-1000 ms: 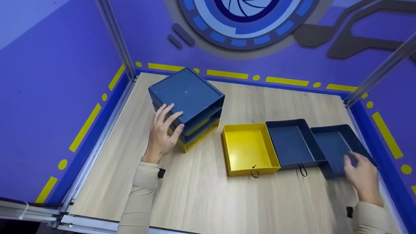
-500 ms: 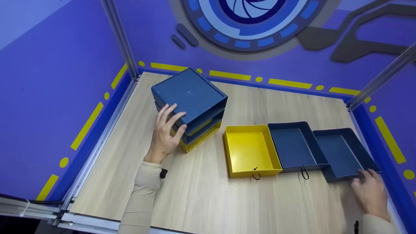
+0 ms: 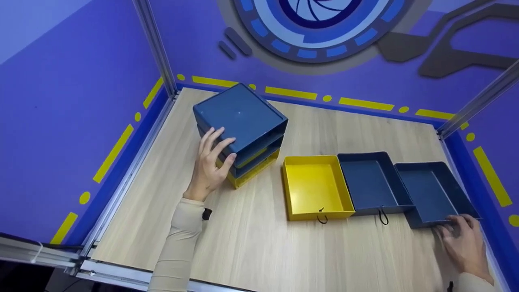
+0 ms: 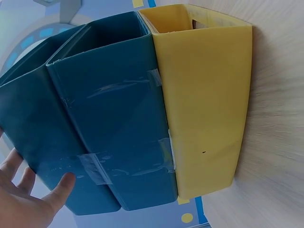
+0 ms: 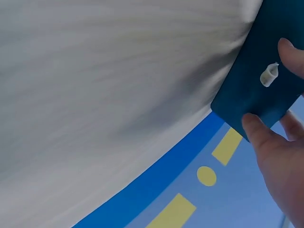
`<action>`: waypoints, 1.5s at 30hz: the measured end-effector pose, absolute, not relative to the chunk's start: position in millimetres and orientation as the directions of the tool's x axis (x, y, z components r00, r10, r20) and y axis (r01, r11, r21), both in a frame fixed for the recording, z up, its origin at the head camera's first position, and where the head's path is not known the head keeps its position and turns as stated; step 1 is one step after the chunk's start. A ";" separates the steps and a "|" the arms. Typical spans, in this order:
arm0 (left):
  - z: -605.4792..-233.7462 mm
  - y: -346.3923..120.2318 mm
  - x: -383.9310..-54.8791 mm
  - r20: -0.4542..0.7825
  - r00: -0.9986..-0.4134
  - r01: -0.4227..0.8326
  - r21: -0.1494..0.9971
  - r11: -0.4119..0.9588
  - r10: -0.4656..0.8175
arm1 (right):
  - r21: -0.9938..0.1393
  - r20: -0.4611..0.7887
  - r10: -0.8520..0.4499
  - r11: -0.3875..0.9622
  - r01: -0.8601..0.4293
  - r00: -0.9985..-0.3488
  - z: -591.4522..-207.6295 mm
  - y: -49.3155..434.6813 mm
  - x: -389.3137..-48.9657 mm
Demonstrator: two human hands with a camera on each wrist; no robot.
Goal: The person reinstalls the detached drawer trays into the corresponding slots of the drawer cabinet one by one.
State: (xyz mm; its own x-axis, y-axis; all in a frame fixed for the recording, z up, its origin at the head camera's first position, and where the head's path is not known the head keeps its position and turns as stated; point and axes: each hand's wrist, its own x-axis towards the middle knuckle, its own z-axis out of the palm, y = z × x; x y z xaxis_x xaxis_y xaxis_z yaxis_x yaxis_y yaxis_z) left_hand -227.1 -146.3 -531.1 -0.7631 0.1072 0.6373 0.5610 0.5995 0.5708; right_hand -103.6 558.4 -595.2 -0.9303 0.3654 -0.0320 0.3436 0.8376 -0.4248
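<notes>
Head view: one stacked cabinet (image 3: 239, 115), blue above yellow, at far left on the wooden tabletop (image 3: 251, 247). Left hand (image 3: 209, 166), fingers spread apart, resting on its top edge and left side. To the right, three drawers in a row: yellow drawer (image 3: 314, 184), middle blue drawer (image 3: 371, 178), each with a black cord loop (image 3: 322, 219) at the near side, and right blue drawer (image 3: 429, 194); right hand (image 3: 466, 243) pinching its near wall.

Left wrist view: clear tape (image 4: 95, 168) across cabinet seams.

Right wrist view: fingers either side of the drawer wall; white stub (image 5: 269, 75) on its face.
</notes>
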 end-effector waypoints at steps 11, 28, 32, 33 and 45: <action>-529.3 -147.6 -228.0 0.620 -0.777 0.550 0.581 0.600 0.112 | -0.396 -0.060 0.510 0.777 0.490 -0.858 -579.9 546.4 -97.0; -527.5 -152.1 -228.7 0.642 -0.756 0.577 0.560 0.594 0.128 | -0.356 0.258 0.354 0.900 0.253 -0.899 -525.7 502.7 -81.6; -530.1 -149.6 -228.0 0.634 -0.764 0.568 0.573 0.590 0.120 | -0.353 0.354 0.211 0.932 0.079 -0.911 -521.9 486.3 -81.1; -530.9 -149.0 -227.7 0.632 -0.766 0.566 0.577 0.588 0.118 | -0.361 0.383 0.170 0.932 0.023 -0.908 -521.5 482.3 -81.3; -533.1 -150.2 -227.1 0.648 -0.754 0.581 0.576 0.575 0.112 | -0.290 0.487 -0.075 0.926 -0.242 -0.870 -518.2 438.5 -92.6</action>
